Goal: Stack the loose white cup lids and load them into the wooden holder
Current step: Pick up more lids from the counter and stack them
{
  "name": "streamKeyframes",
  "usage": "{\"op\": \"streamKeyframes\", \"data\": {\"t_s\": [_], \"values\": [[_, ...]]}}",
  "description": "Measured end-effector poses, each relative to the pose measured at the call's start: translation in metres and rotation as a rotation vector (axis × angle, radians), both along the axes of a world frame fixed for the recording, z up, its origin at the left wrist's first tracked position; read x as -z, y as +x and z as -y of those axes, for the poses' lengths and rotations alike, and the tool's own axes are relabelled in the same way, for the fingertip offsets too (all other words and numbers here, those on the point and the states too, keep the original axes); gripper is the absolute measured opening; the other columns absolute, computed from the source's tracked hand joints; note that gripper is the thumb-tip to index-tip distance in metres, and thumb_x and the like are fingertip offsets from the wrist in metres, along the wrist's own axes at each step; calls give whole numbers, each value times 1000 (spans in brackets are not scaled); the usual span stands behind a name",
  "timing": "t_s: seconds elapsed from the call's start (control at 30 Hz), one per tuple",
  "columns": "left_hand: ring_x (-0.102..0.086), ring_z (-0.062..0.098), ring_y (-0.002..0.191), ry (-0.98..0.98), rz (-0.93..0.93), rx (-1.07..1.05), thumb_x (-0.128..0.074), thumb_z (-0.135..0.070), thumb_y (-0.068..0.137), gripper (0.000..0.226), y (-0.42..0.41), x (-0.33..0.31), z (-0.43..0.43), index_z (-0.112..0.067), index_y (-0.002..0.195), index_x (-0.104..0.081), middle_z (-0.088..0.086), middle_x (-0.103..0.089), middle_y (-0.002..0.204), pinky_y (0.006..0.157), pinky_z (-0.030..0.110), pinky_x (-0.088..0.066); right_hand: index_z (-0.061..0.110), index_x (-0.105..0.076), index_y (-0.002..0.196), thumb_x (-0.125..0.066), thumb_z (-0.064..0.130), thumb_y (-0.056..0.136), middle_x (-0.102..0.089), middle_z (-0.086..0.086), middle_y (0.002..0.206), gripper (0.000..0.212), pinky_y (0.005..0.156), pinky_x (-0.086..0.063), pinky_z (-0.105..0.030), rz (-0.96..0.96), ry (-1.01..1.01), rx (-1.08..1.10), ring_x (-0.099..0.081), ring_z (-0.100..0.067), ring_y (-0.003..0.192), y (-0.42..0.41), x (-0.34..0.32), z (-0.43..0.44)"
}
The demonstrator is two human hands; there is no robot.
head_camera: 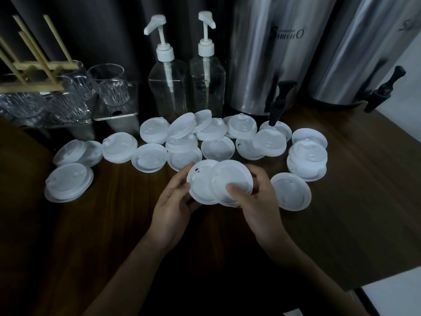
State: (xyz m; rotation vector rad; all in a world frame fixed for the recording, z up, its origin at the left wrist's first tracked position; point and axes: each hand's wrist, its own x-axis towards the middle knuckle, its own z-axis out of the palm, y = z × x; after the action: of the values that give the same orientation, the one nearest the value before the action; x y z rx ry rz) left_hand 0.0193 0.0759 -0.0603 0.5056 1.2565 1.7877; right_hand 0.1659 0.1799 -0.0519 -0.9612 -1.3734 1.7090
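Several loose white cup lids (150, 157) lie scattered across the dark wooden counter (114, 220). Above the counter's middle I hold two lids side by side, their edges overlapping. My left hand (175, 201) grips the left lid (200, 185) by its lower left rim. My right hand (257, 199) pinches the right lid (232, 176), thumb on its upper face. Both lids face hollow side up. The wooden holder (34, 65), made of pale upright rods, stands at the far left over clear cups.
Clear plastic cups (109, 85) in metal bins stand at the back left. Two pump bottles (168, 83) are behind the lids. Two steel dispensers (273, 53) with black taps fill the back right. The counter's edge drops off at the right (387, 277).
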Motion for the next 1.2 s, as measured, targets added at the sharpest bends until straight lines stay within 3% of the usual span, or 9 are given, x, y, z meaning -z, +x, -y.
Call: {"op": "streamKeyframes", "data": {"t_s": [0.1,0.27,0.47,0.67,0.8,1.03,1.2], "values": [[-63,32,131,-3,-17,-2,-45,-11,105,43,0,2,0,-15,147,-55,6,-65,142,96,45,-58,25,-65,115,-80,3,86,-75,2,103,39,58,-56,-25,32,1,-12,-76,-19,89,-2,2,3],[-63,29,131,3,-26,11,-53,-18,99,48,0,1,1,-16,147,-55,5,-64,144,101,50,-55,22,-62,117,-83,10,86,-73,0,106,40,57,-54,-21,90,2,5,-75,-15,85,-3,0,3],[-61,29,133,18,-53,38,-53,-19,95,53,-1,3,2,-14,148,-53,5,-64,145,99,45,-57,24,-61,102,-86,24,84,-72,7,100,30,66,-55,-21,206,66,21,-74,-13,92,-6,2,4],[-64,31,129,42,-43,29,-52,-18,93,47,1,4,1,-12,139,-60,8,-66,140,88,33,-60,33,-56,111,-87,22,81,-68,12,107,44,71,-55,-19,176,112,27,-69,-4,97,-15,1,12],[-65,30,128,49,-16,55,-51,-17,94,45,-1,3,3,-12,138,-60,10,-66,140,89,33,-59,35,-56,121,-80,17,87,-69,16,111,46,75,-54,-13,148,97,-39,-66,8,99,-19,1,14],[-64,34,128,60,45,93,-54,-18,95,43,-3,2,3,-11,137,-62,14,-65,141,91,38,-59,29,-60,123,-75,2,89,-71,9,117,46,79,-53,-13,83,48,-113,-68,3,104,-22,3,13],[-64,33,128,73,35,94,-52,-16,100,40,-2,3,4,-10,139,-60,12,-65,141,91,36,-59,28,-63,125,-70,18,96,-72,12,115,31,76,-50,-8,105,53,-99,-66,7,101,-24,2,13]]}}
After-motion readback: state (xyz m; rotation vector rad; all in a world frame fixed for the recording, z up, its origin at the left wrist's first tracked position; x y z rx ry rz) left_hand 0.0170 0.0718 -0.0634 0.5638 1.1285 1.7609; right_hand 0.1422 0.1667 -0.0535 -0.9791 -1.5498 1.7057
